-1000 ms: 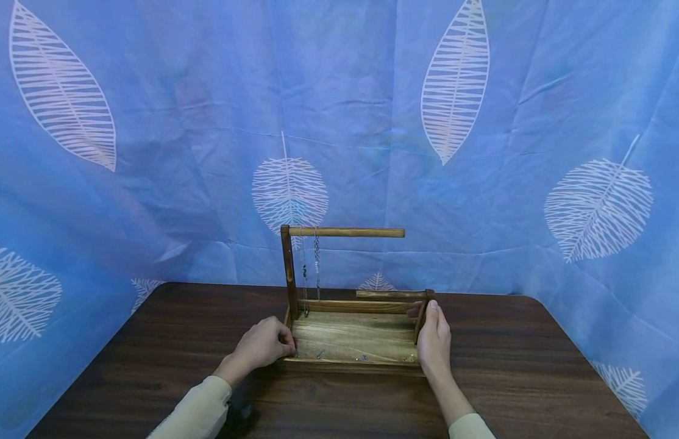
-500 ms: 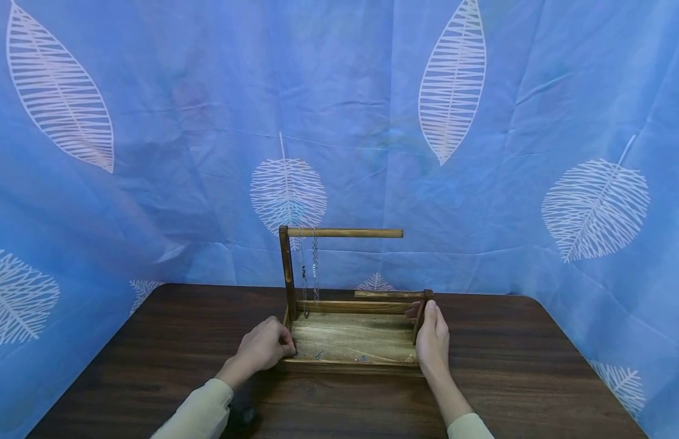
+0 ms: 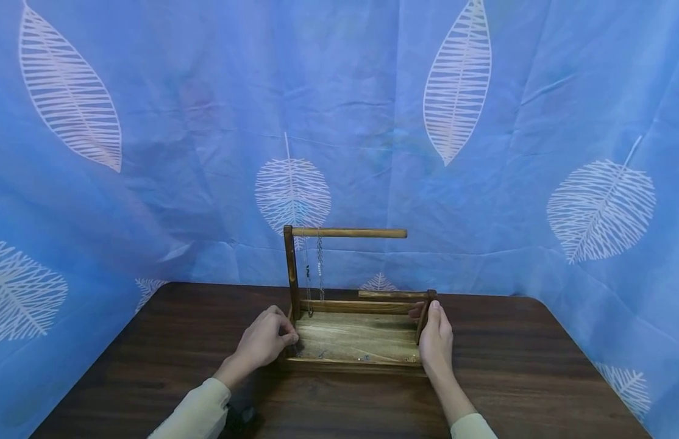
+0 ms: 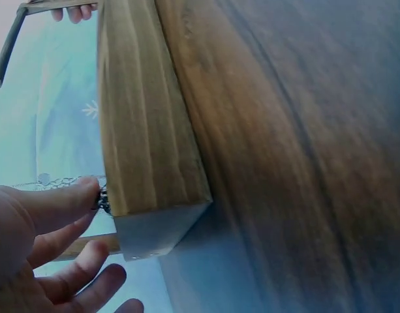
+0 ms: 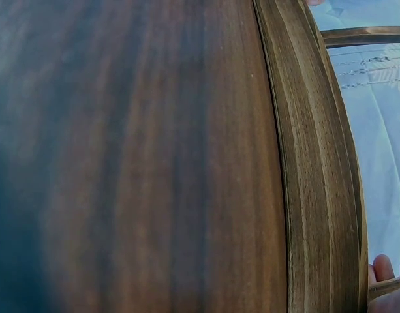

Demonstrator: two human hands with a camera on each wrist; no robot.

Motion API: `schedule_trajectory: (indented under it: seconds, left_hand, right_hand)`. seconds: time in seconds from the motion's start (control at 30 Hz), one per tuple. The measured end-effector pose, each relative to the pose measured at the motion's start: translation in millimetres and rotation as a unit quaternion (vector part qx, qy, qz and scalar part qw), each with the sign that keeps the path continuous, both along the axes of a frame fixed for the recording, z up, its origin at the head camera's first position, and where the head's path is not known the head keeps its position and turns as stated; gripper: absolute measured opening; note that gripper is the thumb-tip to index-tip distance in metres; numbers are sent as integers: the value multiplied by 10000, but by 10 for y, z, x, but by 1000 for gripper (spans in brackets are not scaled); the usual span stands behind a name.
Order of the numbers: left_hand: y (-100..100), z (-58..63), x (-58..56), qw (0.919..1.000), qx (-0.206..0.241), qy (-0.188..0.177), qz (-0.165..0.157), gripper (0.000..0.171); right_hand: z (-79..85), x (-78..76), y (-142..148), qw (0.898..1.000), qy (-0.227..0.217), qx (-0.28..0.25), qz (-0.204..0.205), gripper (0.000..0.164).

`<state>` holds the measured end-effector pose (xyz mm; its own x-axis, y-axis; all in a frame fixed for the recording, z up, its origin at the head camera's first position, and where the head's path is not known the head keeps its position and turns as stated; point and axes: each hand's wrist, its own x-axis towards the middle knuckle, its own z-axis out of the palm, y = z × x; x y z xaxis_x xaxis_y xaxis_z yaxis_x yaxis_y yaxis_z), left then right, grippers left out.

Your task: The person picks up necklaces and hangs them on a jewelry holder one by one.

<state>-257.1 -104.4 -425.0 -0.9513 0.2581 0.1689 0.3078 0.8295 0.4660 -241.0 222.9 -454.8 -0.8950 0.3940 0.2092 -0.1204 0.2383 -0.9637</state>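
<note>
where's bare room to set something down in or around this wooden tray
Bare: the dark brown wooden table right of the right hand, and inside the brown wooden tray, between its back wall and the tiny shiny trinkets along the front. Crowded: its left end, with silvery hanging chains and the left hand.

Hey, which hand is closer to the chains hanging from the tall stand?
Left. The left hand is by the near left corner of the tray, below and in front of the chains; the right hand grips the short post at the other end.
</note>
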Motion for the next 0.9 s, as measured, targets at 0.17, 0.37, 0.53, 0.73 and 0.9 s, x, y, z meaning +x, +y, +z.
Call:
schedule_trajectory:
  seconds: [0.17, 0.37, 0.53, 0.73, 0.9]
  left_hand:
    - [1, 31, -4, 9981, 549, -217, -179, 14]
    - [-23, 78, -34, 9930, 1053, -413, -351, 9]
    - [-22, 108, -67, 9877, 1462, -425, -365, 10]
    - [1, 131, -75, 9792, 1956, -501, -191, 10]
    - [9, 140, -66, 9677, 2404, -734, -191, 8]
  right_hand:
    - [-15, -2, 1, 10000, 2, 8, -24, 77]
    - [-15, -10, -2, 9999, 61, 68, -72, 76]
    - [-11, -11, 0, 9999, 50, 82, -69, 76]
    - [-21, -12, 5, 10000, 46, 56, -54, 75]
    - [-20, -13, 3, 10000, 29, 15, -45, 72]
